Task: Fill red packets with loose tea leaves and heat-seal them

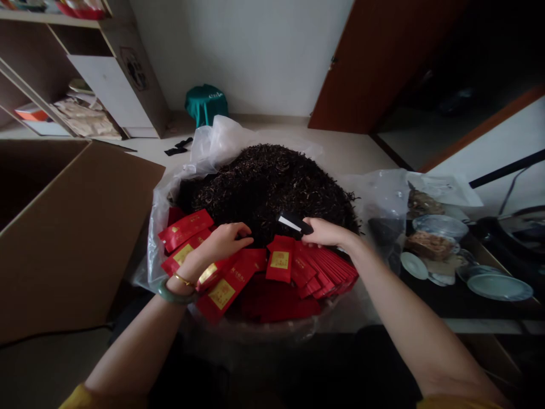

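Observation:
A heap of dark, dry tea leaves (272,176) fills a wide container lined with clear plastic (159,213). My right hand (321,232) grips a small flat black tool with a white face (293,222), perhaps a scoop, over the near side of the heap. To its left, my left hand (227,241) hovers above the red packets, its fingers loosely bent and apart with nothing visible between them. Red packets with gold labels (221,293) lie under the left hand. Another labelled red packet (280,259) rests between the hands, and a fanned row of red packets (327,270) lies below the right hand.
An open cardboard box (80,238) stands at left. On the right, a dark table (426,295) carries bowls, dishes and a bagged brown item (430,244). A green-covered stool (207,104) stands by the wall, near shelving (114,96) and a brown door (361,68).

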`<state>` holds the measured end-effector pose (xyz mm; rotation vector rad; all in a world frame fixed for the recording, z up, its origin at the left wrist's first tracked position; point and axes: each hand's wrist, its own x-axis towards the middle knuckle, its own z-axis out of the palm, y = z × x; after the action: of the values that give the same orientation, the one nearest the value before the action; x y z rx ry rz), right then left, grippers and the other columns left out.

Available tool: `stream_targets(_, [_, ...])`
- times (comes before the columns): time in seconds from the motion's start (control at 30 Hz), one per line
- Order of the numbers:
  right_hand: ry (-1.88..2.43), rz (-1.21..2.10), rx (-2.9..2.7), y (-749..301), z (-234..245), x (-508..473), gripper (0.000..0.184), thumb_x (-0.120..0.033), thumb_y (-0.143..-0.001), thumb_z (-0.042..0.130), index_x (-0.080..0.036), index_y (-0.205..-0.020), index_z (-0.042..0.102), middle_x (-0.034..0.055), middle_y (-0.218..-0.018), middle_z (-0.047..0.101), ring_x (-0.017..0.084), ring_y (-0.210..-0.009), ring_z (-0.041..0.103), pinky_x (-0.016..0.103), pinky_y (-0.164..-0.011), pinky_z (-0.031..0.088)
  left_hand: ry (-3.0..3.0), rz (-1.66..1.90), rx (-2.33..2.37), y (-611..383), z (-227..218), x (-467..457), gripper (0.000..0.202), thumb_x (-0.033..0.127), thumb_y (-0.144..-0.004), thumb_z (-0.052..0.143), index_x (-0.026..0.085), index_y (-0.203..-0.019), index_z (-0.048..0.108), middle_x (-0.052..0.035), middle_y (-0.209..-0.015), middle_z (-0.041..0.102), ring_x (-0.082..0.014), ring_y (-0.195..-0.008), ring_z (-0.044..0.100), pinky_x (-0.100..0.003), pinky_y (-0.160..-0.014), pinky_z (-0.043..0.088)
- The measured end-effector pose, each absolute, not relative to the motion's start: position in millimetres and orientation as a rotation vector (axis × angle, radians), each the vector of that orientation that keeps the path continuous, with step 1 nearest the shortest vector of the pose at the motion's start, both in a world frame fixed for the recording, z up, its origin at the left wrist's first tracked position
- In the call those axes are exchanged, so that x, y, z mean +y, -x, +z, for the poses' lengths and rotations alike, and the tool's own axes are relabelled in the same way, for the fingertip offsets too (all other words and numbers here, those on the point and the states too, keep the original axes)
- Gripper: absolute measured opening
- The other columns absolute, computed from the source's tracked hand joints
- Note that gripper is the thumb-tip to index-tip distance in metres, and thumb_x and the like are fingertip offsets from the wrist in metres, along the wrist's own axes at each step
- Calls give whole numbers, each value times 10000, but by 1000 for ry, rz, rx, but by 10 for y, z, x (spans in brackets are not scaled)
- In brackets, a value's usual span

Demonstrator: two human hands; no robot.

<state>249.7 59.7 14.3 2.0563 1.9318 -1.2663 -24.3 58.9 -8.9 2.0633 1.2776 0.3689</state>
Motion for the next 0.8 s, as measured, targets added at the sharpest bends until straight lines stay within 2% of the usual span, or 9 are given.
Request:
stream_targets(0.13, [-1759, -895, 2098, -2408, 167, 500, 249, -195, -648, 716, -182, -854, 577, 47, -811, 694, 199, -730, 658, 251, -584, 453, -2146, 410, 1279, 209, -131, 580, 206, 304, -816, 574, 188, -950, 678, -68, -980, 714, -213, -891, 647, -306, -809, 458])
stream_targets(0.23, [-1674, -679, 2107, -2316, 154, 414, 359, -275, -615, 747, -153, -915, 594, 145, -992, 695, 285, -904, 666, 289, -653, 458, -2182, 390, 1261, 195, -172, 575, 205, 291, -820, 573, 181, -953, 682, -75, -971, 713, -214, -888, 647, -309, -811, 462])
stream_targets(0.3, [-1682, -641, 2086, -2266, 131, 369, 407, -258, -632, 725, -127, -990, 581, 183, -1034, 684, 306, -939, 664, 299, -656, 450, -2191, 372, 1258, 192, -189, 574, 197, 284, -819, 569, 177, -932, 690, -77, -950, 714, -217, -875, 648, -311, -798, 463])
stream_targets(0.43, [-1688, -669, 2083, -2215, 77, 342, 412, -172, -633, 686, -119, -1025, 569, 196, -1039, 683, 309, -918, 669, 295, -619, 424, -2168, 355, 1302, 193, -184, 576, 175, 286, -813, 576, 197, -902, 697, -60, -920, 720, -209, -841, 650, -305, -769, 462])
stream_targets(0.53, [-1685, -715, 2111, -2236, 66, 367, 377, -145, -633, 661, -129, -999, 571, 176, -1019, 685, 287, -881, 666, 285, -606, 413, -2148, 374, 1309, 187, -164, 570, 171, 281, -812, 579, 201, -912, 692, -55, -922, 719, -205, -837, 650, -305, -761, 465])
stream_targets(0.6, [-1709, -792, 2142, -2294, 107, 394, 361, -129, -621, 649, -149, -972, 569, 131, -977, 687, 253, -843, 655, 268, -601, 412, -2156, 418, 1263, 174, -151, 561, 172, 272, -812, 581, 195, -924, 685, -59, -934, 715, -206, -854, 649, -308, -772, 472])
stream_targets(0.7, [-1840, -998, 2200, -2444, 262, 436, 317, -115, -600, 628, -182, -901, 554, 37, -832, 671, 185, -737, 617, 237, -580, 406, -2150, 483, 1198, 142, -129, 542, 159, 256, -811, 584, 194, -925, 674, -56, -947, 710, -200, -872, 645, -311, -792, 488])
stream_targets(0.8, [-2029, -1233, 2254, -2581, 452, 467, 233, -134, -600, 609, -196, -812, 530, -35, -676, 595, 129, -611, 540, 218, -536, 380, -2168, 554, 1176, 96, -99, 510, 160, 272, -818, 588, 194, -940, 657, -54, -951, 698, -197, -880, 639, -328, -816, 503])
